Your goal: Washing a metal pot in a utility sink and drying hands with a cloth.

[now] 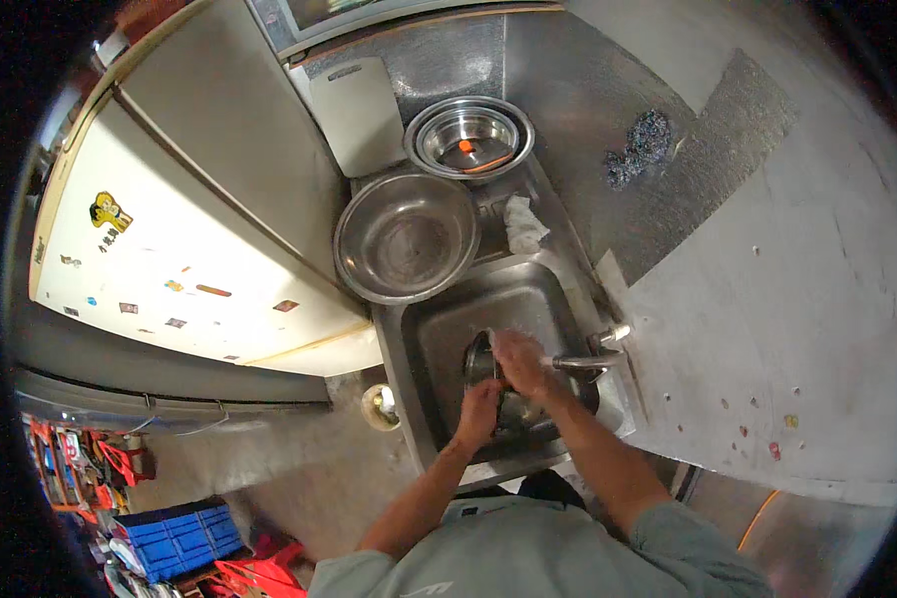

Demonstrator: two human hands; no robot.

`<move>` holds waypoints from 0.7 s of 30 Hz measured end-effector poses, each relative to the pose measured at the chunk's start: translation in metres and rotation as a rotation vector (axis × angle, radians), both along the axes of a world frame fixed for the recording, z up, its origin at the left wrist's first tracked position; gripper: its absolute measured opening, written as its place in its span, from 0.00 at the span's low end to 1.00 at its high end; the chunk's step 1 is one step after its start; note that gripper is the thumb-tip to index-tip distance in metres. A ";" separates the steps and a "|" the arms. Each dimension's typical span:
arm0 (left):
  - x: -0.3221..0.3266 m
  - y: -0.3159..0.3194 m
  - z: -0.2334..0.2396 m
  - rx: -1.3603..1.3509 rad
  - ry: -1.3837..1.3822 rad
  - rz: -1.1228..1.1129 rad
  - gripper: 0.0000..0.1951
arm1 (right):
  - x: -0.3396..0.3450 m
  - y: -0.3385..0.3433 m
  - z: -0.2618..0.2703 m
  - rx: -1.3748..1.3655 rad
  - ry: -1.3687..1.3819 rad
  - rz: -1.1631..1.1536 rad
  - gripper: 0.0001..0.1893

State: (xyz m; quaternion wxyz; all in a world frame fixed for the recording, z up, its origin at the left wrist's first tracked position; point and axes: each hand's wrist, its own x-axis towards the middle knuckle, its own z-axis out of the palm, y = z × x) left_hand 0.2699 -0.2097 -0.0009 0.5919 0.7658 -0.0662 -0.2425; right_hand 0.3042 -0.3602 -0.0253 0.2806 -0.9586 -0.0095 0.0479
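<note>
Both my hands are down inside a stainless steel sink [437, 321], below and beside the metal faucet [587, 362]. My left hand [481, 411] grips the near edge of a dark, shiny round vessel [480, 362], perhaps a pan or lid, that stands tilted in the basin. My right hand [519, 362] is at the upper right of this vessel, close to the faucet's spout, and looks blurred; whether it holds anything is hidden. A wide steel basin [407, 239] rests at the sink's far left corner. Behind it, nested steel bowls [523, 142] hold an orange piece and an orange strip.
A crumpled white cloth [525, 226] lies behind the sink. A pale cutting board [359, 112] leans at the back wall. The refrigerator [194, 247] bounds the left side, a grey wall [777, 299] the right. A blue crate [183, 540] and a small bin [380, 407] stand on the floor.
</note>
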 end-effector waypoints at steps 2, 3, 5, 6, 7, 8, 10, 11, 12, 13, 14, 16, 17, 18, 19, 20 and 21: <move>0.006 -0.003 -0.013 -0.157 0.004 0.040 0.15 | -0.031 0.016 0.005 -0.067 -0.422 -0.019 0.19; 0.009 -0.004 -0.014 -0.309 0.177 0.097 0.15 | -0.042 0.023 0.016 -0.071 -0.420 -0.015 0.19; 0.012 -0.002 -0.016 -0.465 0.352 0.158 0.14 | -0.060 0.034 0.039 0.301 -0.221 -0.106 0.19; 0.013 -0.004 -0.015 -0.435 0.353 0.166 0.14 | -0.063 0.032 0.034 0.295 -0.222 -0.111 0.19; 0.013 -0.004 -0.017 -0.404 0.352 0.178 0.13 | -0.065 0.029 0.027 0.387 -0.232 -0.099 0.19; 0.012 -0.005 -0.022 -0.405 0.351 0.179 0.13 | -0.066 0.027 0.020 0.481 -0.240 -0.084 0.19; 0.010 0.001 -0.035 -0.119 0.124 0.135 0.13 | -0.053 0.025 0.037 0.449 -0.156 -0.131 0.18; 0.007 0.005 -0.034 -0.115 0.125 0.146 0.13 | -0.043 0.023 0.044 0.411 -0.075 -0.188 0.17; 0.004 -0.003 -0.011 0.019 0.047 -0.001 0.12 | -0.033 0.000 0.019 0.405 -0.081 -0.214 0.17; 0.003 -0.012 0.013 0.148 -0.044 -0.157 0.11 | -0.022 -0.031 -0.025 0.443 -0.066 -0.215 0.19; -0.001 -0.014 0.024 0.149 -0.049 -0.174 0.11 | -0.012 -0.048 -0.050 0.491 -0.043 -0.198 0.21; -0.015 0.002 0.026 0.236 -0.046 -0.266 0.11 | 0.012 -0.041 -0.013 0.447 0.207 -0.212 0.22; -0.020 0.005 0.021 0.240 -0.045 -0.259 0.11 | 0.017 -0.039 0.004 0.375 0.440 -0.255 0.24; -0.021 0.005 0.017 0.097 -0.097 -0.246 0.11 | 0.017 -0.038 0.002 0.377 0.436 -0.255 0.24; -0.021 0.004 0.014 -0.048 -0.149 -0.234 0.11 | 0.015 -0.036 -0.001 0.352 0.388 -0.326 0.24; -0.018 0.002 0.009 -0.050 -0.153 -0.237 0.11 | 0.012 -0.034 -0.004 0.327 0.339 -0.398 0.23; -0.010 -0.002 0.008 -0.102 -0.058 -0.162 0.11 | 0.008 -0.029 -0.001 0.324 0.340 -0.396 0.23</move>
